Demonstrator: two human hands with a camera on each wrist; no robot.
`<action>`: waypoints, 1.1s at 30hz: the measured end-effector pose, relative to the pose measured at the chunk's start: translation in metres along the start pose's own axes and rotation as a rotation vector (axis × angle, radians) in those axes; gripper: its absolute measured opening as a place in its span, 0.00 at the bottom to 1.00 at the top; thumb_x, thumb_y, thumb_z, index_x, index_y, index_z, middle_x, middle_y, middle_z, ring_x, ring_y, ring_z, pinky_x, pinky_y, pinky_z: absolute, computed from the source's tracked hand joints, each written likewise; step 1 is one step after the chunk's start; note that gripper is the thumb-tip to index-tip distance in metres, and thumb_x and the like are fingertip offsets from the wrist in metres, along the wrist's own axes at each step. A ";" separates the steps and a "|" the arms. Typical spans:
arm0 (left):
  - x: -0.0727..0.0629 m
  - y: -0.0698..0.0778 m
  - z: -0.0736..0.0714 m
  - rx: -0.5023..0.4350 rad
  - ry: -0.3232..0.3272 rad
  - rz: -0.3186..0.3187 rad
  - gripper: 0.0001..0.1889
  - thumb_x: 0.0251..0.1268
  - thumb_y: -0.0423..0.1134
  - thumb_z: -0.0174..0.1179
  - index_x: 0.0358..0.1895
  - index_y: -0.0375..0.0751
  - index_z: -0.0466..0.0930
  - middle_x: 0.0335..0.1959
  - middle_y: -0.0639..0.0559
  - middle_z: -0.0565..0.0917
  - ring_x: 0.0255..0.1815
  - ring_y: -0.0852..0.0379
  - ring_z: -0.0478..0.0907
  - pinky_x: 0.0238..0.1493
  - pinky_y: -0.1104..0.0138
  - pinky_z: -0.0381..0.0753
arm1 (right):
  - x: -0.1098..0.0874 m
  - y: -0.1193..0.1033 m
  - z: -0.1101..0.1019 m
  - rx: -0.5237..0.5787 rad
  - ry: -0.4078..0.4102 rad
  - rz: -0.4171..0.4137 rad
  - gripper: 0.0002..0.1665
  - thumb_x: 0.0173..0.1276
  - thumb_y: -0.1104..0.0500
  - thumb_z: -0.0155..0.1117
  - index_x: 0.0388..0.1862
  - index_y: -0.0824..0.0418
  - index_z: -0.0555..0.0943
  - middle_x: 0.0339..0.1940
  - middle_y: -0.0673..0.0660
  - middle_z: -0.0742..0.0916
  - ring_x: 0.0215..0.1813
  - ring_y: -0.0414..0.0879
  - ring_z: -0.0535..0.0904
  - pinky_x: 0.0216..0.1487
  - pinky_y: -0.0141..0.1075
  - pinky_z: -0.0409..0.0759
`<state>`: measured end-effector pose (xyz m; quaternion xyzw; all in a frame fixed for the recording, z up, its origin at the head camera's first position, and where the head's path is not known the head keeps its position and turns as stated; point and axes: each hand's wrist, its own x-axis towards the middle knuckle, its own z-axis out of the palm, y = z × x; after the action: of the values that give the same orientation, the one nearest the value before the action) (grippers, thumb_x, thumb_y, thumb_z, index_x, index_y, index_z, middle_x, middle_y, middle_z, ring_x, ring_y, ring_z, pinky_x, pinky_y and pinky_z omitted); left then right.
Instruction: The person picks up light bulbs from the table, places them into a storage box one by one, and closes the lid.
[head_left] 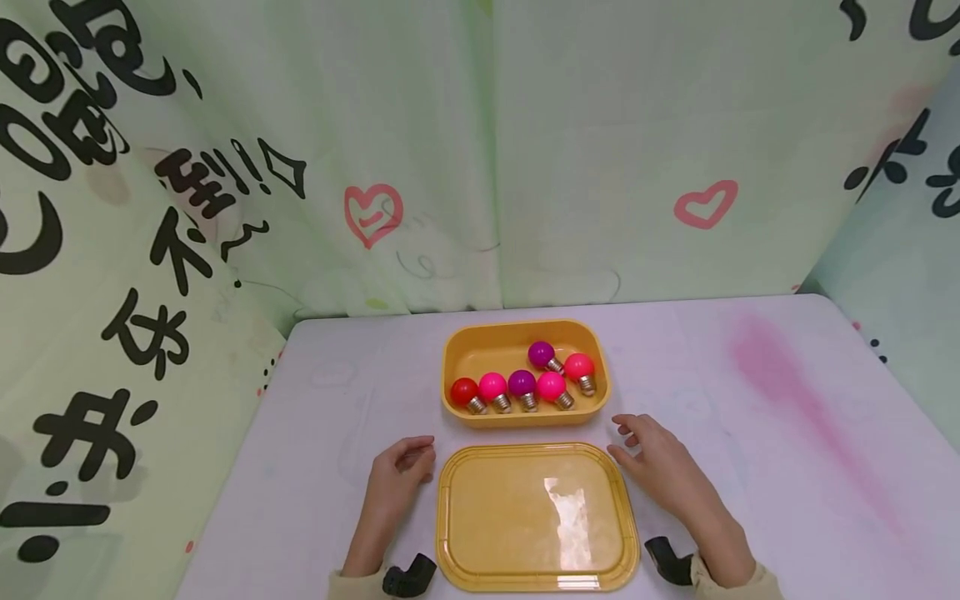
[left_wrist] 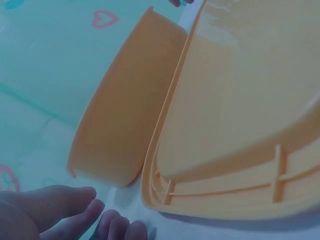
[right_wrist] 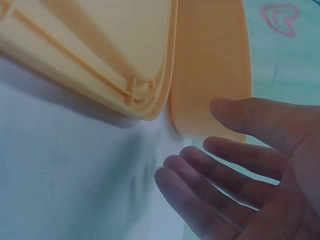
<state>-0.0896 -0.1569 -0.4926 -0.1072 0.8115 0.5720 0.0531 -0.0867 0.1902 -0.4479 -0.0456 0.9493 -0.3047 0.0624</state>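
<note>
A yellow bin (head_left: 525,421) holds several small light bulbs with red, pink and purple globes and silver screw bases; one is a purple bulb (head_left: 541,354) at the back. In front of it lies a flat yellow lid (head_left: 517,508). My left hand (head_left: 401,475) is off the lid's left back corner, fingers loosely bent around nothing. On the other side, my right hand (head_left: 660,462) is beside the lid's right back corner and the bin's front right corner, its fingers spread and relaxed. Both wrist views show the bin's side wall (left_wrist: 125,100) behind the lid, with bare fingers (right_wrist: 240,165) near it.
Bin and lid stand on a white-covered table (head_left: 750,392) with a pink stain on its right. Light green curtains with black lettering and pink hearts (head_left: 372,215) hang behind and at the sides. A black wrist mount (head_left: 408,577) is at each sleeve.
</note>
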 end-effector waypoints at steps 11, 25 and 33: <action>-0.008 -0.001 -0.001 0.090 -0.032 -0.002 0.13 0.69 0.33 0.61 0.53 0.31 0.81 0.40 0.44 0.85 0.32 0.57 0.81 0.31 0.70 0.85 | -0.002 0.007 0.010 0.045 -0.040 0.027 0.23 0.66 0.62 0.68 0.57 0.70 0.78 0.43 0.57 0.84 0.42 0.48 0.80 0.42 0.42 0.82; -0.017 0.008 -0.001 0.271 -0.143 0.138 0.11 0.64 0.35 0.64 0.47 0.33 0.84 0.35 0.50 0.84 0.35 0.59 0.79 0.32 0.73 0.79 | -0.004 0.005 0.015 0.062 -0.083 0.008 0.19 0.62 0.65 0.70 0.52 0.68 0.80 0.36 0.52 0.81 0.36 0.42 0.75 0.35 0.34 0.75; -0.018 0.008 0.000 0.250 -0.151 0.159 0.13 0.58 0.29 0.66 0.47 0.31 0.83 0.36 0.48 0.85 0.36 0.58 0.81 0.34 0.73 0.80 | -0.005 0.004 0.017 0.022 -0.079 -0.016 0.15 0.61 0.71 0.68 0.49 0.68 0.82 0.34 0.52 0.79 0.36 0.42 0.74 0.35 0.33 0.75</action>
<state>-0.0735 -0.1524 -0.4815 0.0083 0.8760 0.4754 0.0813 -0.0798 0.1844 -0.4630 -0.0644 0.9423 -0.3136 0.0982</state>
